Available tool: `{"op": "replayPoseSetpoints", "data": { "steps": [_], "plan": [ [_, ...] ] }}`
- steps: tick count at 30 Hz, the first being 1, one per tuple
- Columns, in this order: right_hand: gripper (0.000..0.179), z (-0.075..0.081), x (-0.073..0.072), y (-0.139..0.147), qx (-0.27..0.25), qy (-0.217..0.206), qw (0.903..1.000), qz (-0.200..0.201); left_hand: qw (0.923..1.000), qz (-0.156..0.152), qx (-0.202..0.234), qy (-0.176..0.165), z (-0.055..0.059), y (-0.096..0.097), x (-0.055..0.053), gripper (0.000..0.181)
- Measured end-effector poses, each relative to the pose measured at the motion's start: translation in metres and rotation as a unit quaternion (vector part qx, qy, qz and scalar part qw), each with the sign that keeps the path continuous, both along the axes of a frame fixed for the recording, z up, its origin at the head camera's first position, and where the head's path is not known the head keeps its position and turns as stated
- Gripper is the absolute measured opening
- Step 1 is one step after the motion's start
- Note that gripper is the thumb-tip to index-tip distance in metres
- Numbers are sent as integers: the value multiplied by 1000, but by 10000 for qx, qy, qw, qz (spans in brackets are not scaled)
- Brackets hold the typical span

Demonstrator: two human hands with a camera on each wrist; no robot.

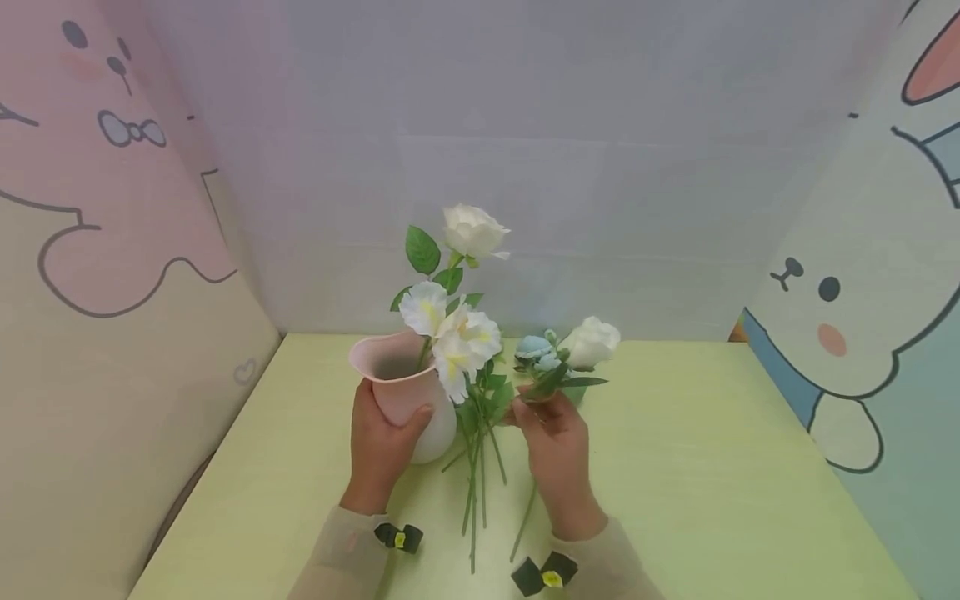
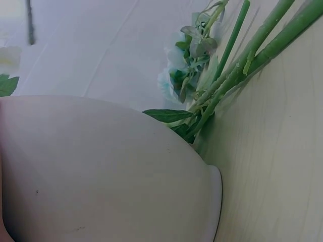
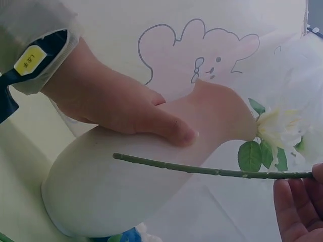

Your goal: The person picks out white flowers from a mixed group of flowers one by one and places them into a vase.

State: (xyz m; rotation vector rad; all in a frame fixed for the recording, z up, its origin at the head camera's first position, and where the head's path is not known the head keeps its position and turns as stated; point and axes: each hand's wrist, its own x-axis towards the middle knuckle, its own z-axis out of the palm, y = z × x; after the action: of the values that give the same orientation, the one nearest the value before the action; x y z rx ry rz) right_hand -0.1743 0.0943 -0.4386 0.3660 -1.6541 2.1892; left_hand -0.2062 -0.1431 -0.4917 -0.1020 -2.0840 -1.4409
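Note:
My left hand (image 1: pixel 382 442) grips a pink-and-white vase (image 1: pixel 438 433) round its body, the thumb across the front. The vase stands upright on the table. In its mouth are white flowers: a yellow-centred iris (image 1: pixel 453 342) and, above it, a white rose (image 1: pixel 474 232) with green leaves. My right hand (image 1: pixel 558 450) pinches a green flower stem (image 3: pixel 202 170) between thumb and fingers, right of the vase. The stem's bare cut end sticks out from the fingers. A second white rose (image 1: pixel 590 342) shows just above this hand; I cannot tell whether it tops the pinched stem.
Several green stems (image 1: pixel 480 475) lie on the pale yellow table (image 1: pixel 720 467) between the hands. Blue flowers (image 1: pixel 536 350) lie beyond the right hand. A pale wall (image 1: pixel 495 167) rises behind, with cartoon-printed panels (image 1: pixel 840 333) at both sides.

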Motion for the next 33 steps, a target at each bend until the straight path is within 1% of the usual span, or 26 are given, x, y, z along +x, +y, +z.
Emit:
{"op": "replayPoseSetpoints", "data": {
  "steps": [2, 5, 10, 14, 17, 21, 23, 27, 30, 33],
  "plan": [
    [17, 5, 0, -2, -112, 242, 9996, -34, 10000, -7, -15, 9, -1, -1, 0, 93],
    [18, 16, -1, -3, -236, 583, 9980, -47, 10000, 0, -25, 47, -1, -1, -2, 93],
    [16, 40, -6, -3, -563, 1026, 9929, 195, 9998, 55, -116, 132, -3, -2, -3, 93],
    [27, 57, -9, -2, -886, 1370, 9858, 407, 9998, 53, -149, 145, -4, -2, -5, 93],
    [27, 67, -10, -3, -1080, 1577, 9802, 510, 9998, 50, -125, 135, -5, -2, -5, 93],
    [24, 77, -8, -6, -1122, 1568, 9798, 529, 9999, 49, -70, 104, -4, -1, -4, 92],
    [27, 81, -7, -9, -1113, 1557, 9800, 536, 9999, 65, -44, 74, -3, 0, -4, 92],
    [30, 87, -6, -16, -1061, 1749, 9771, 586, 9999, 111, -58, 25, -2, 0, -4, 91],
    [23, 92, -7, -20, -957, 1904, 9752, 592, 9999, 115, -110, 58, -2, 0, -3, 92],
    [15, 95, -8, -23, -886, 1948, 9747, 640, 9998, 97, -134, 127, -3, -1, -3, 91]
  ]
}}
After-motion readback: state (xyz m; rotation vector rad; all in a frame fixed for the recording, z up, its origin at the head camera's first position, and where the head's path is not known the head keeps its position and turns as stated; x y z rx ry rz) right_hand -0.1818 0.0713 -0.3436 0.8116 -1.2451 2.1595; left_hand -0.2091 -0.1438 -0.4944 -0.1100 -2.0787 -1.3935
